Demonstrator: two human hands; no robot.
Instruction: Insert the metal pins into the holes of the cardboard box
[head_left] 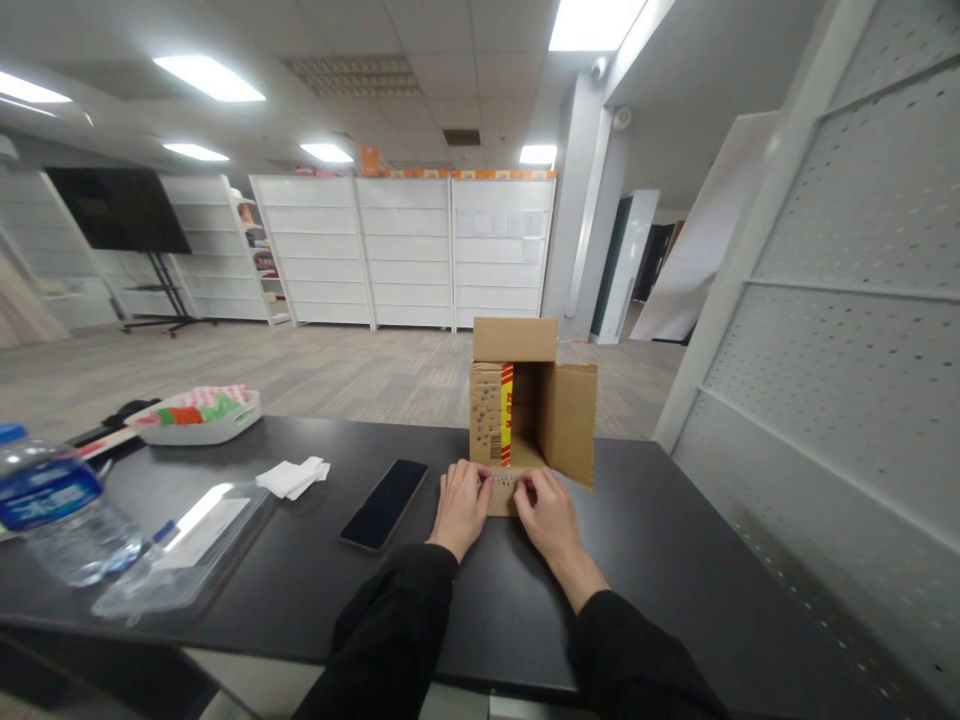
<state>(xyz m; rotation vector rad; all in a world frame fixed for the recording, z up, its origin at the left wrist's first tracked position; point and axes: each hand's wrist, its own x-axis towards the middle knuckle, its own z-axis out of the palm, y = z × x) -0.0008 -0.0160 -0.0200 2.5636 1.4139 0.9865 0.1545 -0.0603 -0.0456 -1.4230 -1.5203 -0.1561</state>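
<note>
An opened cardboard box (533,415) lies on its side on the black table, its opening facing me and its flaps spread. Red and yellow tape (507,410) runs down its left flap, beside many small dark spots. The lower flap (501,503) reaches toward me and carries a row of tiny shiny pieces (504,479), too small to name. At its left edge my left hand (461,505) is closed, thumb and fingertips together. On the right side my right hand (547,510) is closed in a pinch over the flap. Whatever either pinch holds is hidden.
Left of my hands lies a black phone (385,504). Farther left are white tissues (292,478), a clear plastic case (199,545), a water bottle (56,510) and a white basket (196,430) with colourful contents. A perforated panel (847,330) stands along the right.
</note>
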